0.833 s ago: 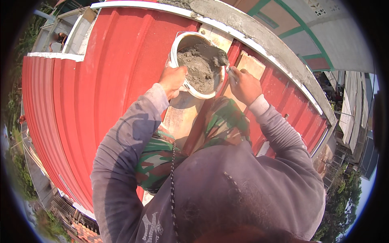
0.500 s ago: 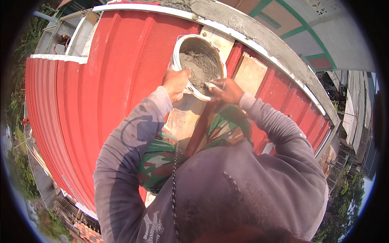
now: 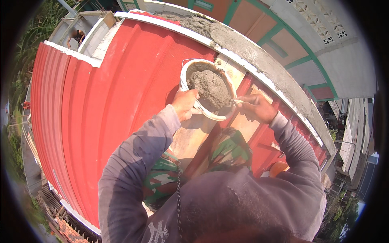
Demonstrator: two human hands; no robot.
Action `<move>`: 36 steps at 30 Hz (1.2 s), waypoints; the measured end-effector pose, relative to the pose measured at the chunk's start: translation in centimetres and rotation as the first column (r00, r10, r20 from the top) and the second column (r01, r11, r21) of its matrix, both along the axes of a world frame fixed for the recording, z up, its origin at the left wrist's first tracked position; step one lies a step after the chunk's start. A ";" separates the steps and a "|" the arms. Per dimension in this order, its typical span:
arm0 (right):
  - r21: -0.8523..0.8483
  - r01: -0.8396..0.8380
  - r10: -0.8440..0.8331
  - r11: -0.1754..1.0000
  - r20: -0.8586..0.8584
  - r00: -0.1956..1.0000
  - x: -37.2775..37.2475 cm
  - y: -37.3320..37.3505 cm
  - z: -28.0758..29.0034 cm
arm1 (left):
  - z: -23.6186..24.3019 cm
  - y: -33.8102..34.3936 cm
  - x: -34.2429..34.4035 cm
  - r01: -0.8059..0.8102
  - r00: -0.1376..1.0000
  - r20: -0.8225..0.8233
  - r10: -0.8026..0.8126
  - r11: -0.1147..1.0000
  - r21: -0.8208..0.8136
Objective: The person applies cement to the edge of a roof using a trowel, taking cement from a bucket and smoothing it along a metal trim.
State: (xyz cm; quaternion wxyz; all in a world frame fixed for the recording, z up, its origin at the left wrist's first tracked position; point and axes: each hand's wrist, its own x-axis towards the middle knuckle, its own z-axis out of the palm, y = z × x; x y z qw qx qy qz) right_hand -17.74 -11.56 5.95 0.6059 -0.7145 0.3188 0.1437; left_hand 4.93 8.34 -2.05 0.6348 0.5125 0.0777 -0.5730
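A white bucket [image 3: 183, 77] tilts toward me above wooden boards on a red metal roof. Grey wet mortar [image 3: 208, 87] lies heaped inside it. My left hand [image 3: 185, 104] is closed on the bucket's near left rim. At the right side of the rim, my right hand [image 3: 259, 107] grips the pale handle of a trowel [image 3: 238, 101]. The trowel's blade is hidden, apparently in the mortar at the bucket's right inner wall.
Ribbed red roof sheets [image 3: 117, 93] spread to the left. Beyond the bucket runs a mortar-covered wall top [image 3: 239, 38] with a white edge. Boards [image 3: 186, 139] lie beneath my legs. A person [image 3: 76, 37] is at the far left; an orange object [image 3: 278, 168] lies near my right elbow.
My right hand and the trowel have moved right, from inside the bucket's rim to its edge. The mortar now stands in a higher heap. The whole view has shifted; my left hand keeps its hold.
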 end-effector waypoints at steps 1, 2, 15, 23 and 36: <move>-0.011 0.000 0.000 1.000 0.000 1.000 0.7 -0.9 1.5 | 0.0 -0.1 0.1 -0.012 1.000 -0.005 0.013 1.000 0.027; -0.008 0.008 -0.008 1.000 0.003 1.000 1.5 -1.9 3.1 | -0.1 -0.2 0.0 -0.011 1.000 0.006 0.011 0.999 0.034; -0.589 -0.063 0.146 0.806 0.093 0.985 32.2 -18.8 -3.6 | 0.1 -0.8 -0.7 -0.011 0.998 0.068 0.012 1.000 -0.020; -0.976 -0.035 0.032 0.216 -0.029 0.999 40.2 -10.7 -10.4 | -0.7 -0.1 -0.5 0.022 0.992 0.121 -0.037 0.992 0.126; -0.975 -0.112 0.149 0.191 -0.084 0.985 31.1 -14.2 -9.4 | 0.7 -1.1 -1.1 -0.001 0.995 0.100 -0.002 1.000 0.027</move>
